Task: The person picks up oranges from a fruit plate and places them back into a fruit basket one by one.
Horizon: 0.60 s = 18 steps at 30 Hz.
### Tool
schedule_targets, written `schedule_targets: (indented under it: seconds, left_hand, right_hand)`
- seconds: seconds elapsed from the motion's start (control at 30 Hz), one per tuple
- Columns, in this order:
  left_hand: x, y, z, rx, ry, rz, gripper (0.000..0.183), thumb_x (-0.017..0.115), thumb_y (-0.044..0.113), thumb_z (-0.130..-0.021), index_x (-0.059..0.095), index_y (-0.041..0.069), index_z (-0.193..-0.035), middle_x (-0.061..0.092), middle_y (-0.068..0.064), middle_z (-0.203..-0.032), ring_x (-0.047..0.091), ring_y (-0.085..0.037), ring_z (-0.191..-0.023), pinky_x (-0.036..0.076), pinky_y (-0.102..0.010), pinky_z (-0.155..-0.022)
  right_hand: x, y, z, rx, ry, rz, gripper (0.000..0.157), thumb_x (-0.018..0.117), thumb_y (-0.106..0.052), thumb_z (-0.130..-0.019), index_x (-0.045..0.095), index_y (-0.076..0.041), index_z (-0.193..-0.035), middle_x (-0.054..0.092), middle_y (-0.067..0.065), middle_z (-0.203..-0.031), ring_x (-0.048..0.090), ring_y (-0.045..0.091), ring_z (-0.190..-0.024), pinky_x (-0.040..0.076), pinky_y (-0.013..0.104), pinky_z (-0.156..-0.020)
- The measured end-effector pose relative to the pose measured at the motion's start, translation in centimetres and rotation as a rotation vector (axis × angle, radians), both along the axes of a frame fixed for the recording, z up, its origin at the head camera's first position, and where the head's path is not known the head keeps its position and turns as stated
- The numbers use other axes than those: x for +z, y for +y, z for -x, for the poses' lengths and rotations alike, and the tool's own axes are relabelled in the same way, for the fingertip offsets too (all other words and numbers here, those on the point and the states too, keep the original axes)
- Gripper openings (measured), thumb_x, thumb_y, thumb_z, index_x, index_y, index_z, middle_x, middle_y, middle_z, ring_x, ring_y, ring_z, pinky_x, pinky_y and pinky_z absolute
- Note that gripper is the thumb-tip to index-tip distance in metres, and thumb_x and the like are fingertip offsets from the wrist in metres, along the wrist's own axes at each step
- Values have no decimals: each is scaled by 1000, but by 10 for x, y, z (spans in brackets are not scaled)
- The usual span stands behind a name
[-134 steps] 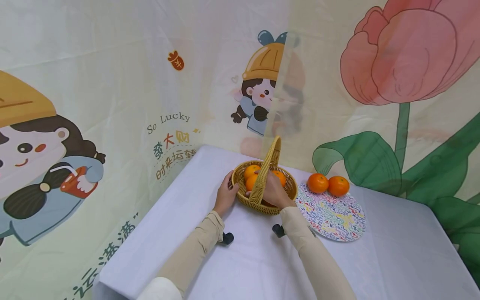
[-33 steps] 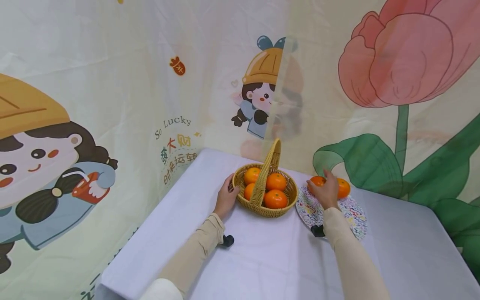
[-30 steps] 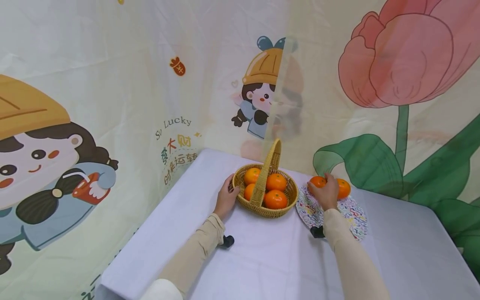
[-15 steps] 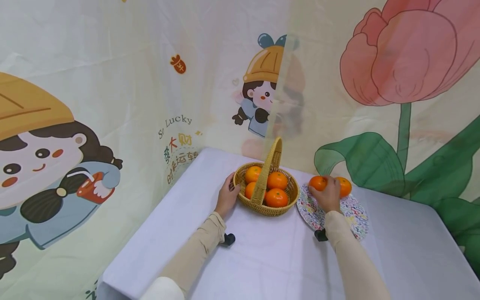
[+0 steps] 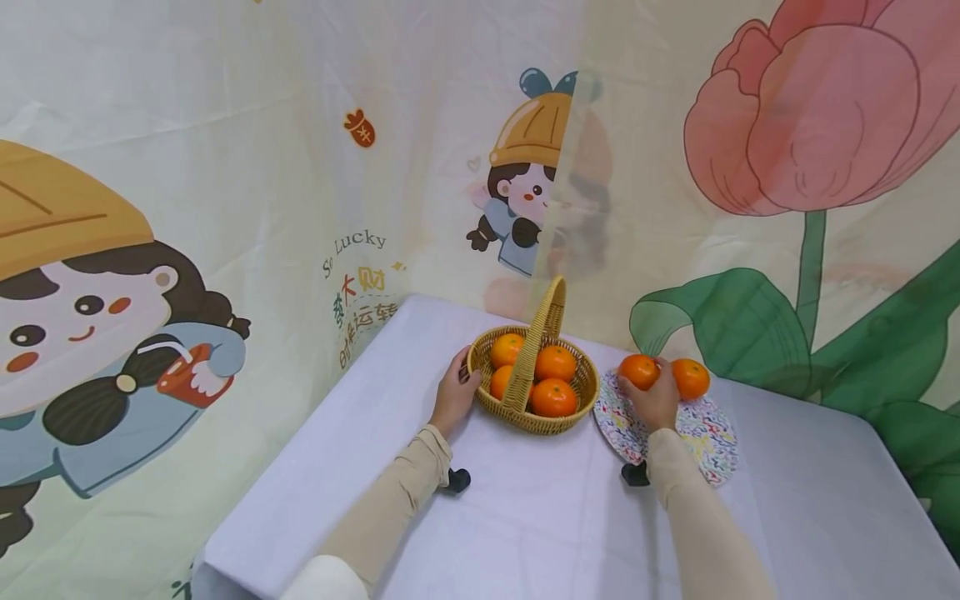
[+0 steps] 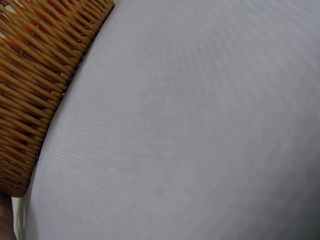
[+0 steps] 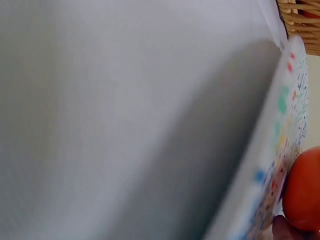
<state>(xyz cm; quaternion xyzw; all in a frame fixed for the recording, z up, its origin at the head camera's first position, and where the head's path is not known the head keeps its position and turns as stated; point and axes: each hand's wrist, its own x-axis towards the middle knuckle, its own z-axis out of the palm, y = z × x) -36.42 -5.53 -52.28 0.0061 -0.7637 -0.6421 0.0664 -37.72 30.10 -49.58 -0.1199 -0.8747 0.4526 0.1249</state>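
On a white-clothed table, the left hand grips a tan wicker basket; right of it, on a round speckled plate, the right hand pinches a round orange fruit: probably firm, slippery; cup its sides.

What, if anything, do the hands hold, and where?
Left hand holds the basket by its left side; on the plate, the right hand grips the left orange by its near and right sides.
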Motion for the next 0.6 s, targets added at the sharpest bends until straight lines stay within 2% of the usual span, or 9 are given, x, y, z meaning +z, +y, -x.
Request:
schedule_targets:
  seconds: [0.23,0.47,0.6]
  left_hand:
    - [0,0,0,-4,-1,-10,58,55,24,-96,37,27,-151,43,-5,-149,45,-22,-131,40,-39,-108]
    - [-1,1,1,-7,4,-6,59,55,24,-96,36,26,-151,42,-5,-150,44,-23,-132,40,-40,-108]
    - [-4,0,3,-8,9,-6,59,55,24,-95,36,27,-151,42,-5,-150,45,-23,-132,41,-41,-107]
  right_hand:
    - [-8,0,1,4,4,-22,86,71,-29,-90,19,-3,-154,35,25,-149,36,43,-133,26,57,-113]
    - [-7,-2,-1,-2,-13,-2,84,69,-28,-91,17,-7,-155,33,22,-151,34,41,-135,25,56,-114]
    - [-4,-2,0,17,8,7,84,70,-29,-91,19,-8,-155,35,20,-150,37,40,-133,26,56,-113]
